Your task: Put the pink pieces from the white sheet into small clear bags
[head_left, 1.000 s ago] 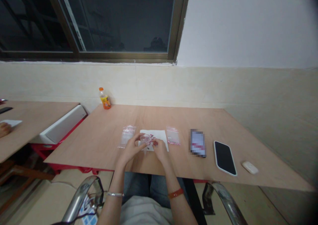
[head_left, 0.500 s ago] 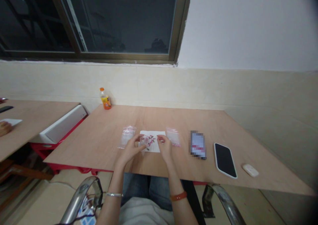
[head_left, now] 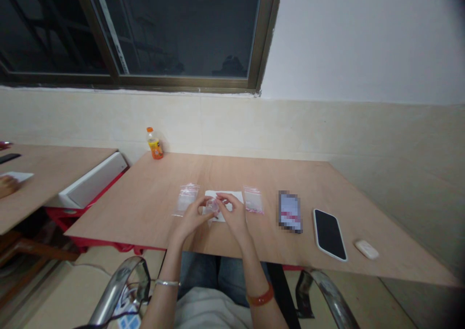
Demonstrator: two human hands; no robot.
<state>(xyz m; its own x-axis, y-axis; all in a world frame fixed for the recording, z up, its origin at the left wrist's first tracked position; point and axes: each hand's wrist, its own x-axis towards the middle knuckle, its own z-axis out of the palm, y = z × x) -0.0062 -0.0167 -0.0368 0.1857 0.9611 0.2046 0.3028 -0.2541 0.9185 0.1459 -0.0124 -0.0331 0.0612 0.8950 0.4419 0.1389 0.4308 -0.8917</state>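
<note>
Over the sheet of white paper [head_left: 238, 195], my left hand [head_left: 193, 217] holds a small clear plastic bag [head_left: 211, 206] between thumb and fingers. My right hand [head_left: 235, 217] has its fingertips pinched at the bag's right side; whatever is between them is too small to make out. Pinkish bits show through and near the bag, though my fingers hide most of the paper's middle. A flat zip bag [head_left: 186, 198] lies left of the paper. To its right, another zip bag [head_left: 253, 200] has small pink bits along its bottom.
A blurred-out phone [head_left: 289, 212], a dark-screened phone with a white edge [head_left: 330, 234] and a white case [head_left: 366, 249] lie on the right of the wooden table [head_left: 232, 169]. An orange drink bottle [head_left: 155, 145] stands at the back left. Metal chair arms flank me.
My right hand has moved left from the paper's right part to the bag in my left hand. It now covers the pink pieces that showed on the paper. The left hand stays put.
</note>
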